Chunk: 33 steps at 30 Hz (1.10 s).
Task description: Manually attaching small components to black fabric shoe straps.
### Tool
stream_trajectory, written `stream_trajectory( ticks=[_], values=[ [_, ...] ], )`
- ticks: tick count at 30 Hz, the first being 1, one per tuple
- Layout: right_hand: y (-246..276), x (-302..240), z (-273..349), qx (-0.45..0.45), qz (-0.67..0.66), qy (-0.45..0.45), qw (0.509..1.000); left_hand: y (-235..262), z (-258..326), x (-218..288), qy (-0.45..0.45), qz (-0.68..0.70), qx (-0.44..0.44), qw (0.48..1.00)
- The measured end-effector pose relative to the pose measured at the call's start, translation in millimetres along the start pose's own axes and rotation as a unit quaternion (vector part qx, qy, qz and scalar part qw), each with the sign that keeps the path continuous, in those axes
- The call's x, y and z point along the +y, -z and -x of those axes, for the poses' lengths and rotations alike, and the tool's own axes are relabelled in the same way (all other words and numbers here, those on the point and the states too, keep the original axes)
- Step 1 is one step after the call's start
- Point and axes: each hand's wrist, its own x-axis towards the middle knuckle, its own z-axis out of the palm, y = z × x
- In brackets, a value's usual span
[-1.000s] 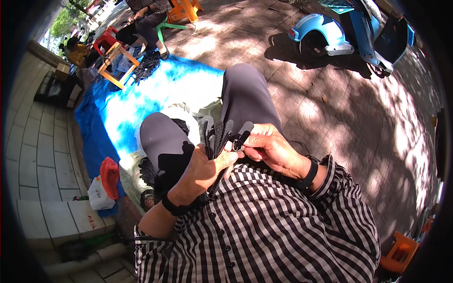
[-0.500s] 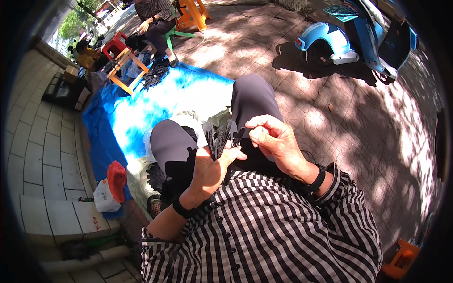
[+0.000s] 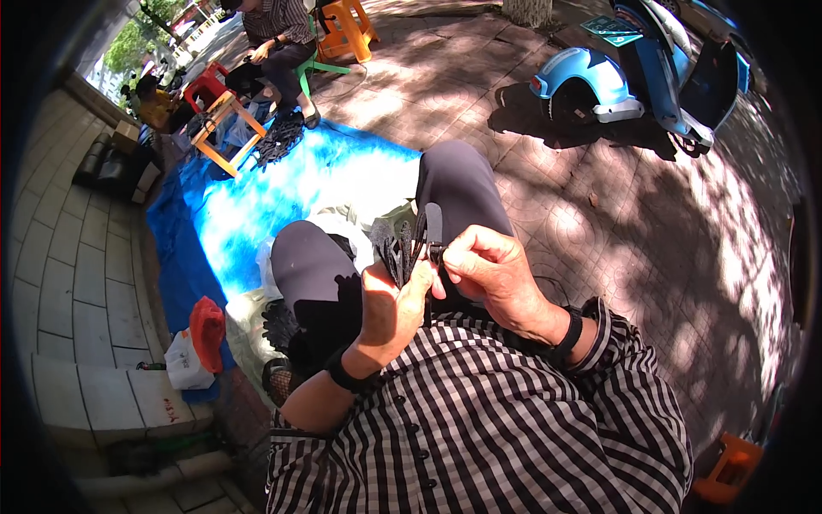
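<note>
Over my lap, my left hand (image 3: pixel 390 319) is closed around a bundle of black fabric straps (image 3: pixel 394 253), whose ends fan upward. One strap with a rounded grey-black end (image 3: pixel 433 223) stands up at the right side of the bundle. My right hand (image 3: pixel 492 267) pinches a small black end (image 3: pixel 437 254) beside the left thumb. Its exact shape is hidden by the fingers. Further black pieces (image 3: pixel 281 325) lie by my left knee on pale plastic sheeting (image 3: pixel 247 313).
A blue tarp (image 3: pixel 184 231) spreads ahead, with a black heap (image 3: pixel 281 137) near a wooden-legged stool (image 3: pixel 224 141). Another person (image 3: pixel 278 38) sits beyond. A blue scooter (image 3: pixel 591 81) stands at right. Red (image 3: pixel 207 334) and white bags (image 3: pixel 184 364) rest at left, an orange stool (image 3: pixel 728 467) at lower right.
My right hand has come in toward the left hand and now pinches the small black end. The rounded strap end beside it stands more upright. My left hand still grips the bundle.
</note>
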Motion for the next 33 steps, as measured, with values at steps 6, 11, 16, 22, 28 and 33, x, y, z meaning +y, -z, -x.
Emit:
stream_trajectory(
  ticks=[6,11,16,22,28,33],
  values=[
    [-4.0,-3.9,-0.5,0.0,-0.08,-0.083,0.993,-0.7,-0.8,2.4,0.001,-0.073,0.011,0.997],
    [-5.6,-7.9,0.6,0.003,-0.135,-0.126,0.983,0.8,-0.2,-11.9,-0.047,-0.1,0.027,0.993],
    [-3.0,-6.1,1.5,0.006,-0.168,-0.14,0.976,0.3,2.2,-15.0,-0.091,-0.151,0.027,0.984],
    [0.3,-6.6,0.1,0.005,-0.146,-0.106,0.984,0.0,8.4,-8.3,-0.149,-0.285,-0.027,0.947],
    [-3.3,1.3,-2.5,0.004,-0.006,-0.055,0.998,-2.6,15.8,-10.7,-0.129,-0.236,-0.006,0.963],
    [2.5,4.5,4.0,-0.071,0.046,-0.018,0.996,0.5,17.2,-8.4,-0.189,-0.226,0.005,0.956]
  ],
)
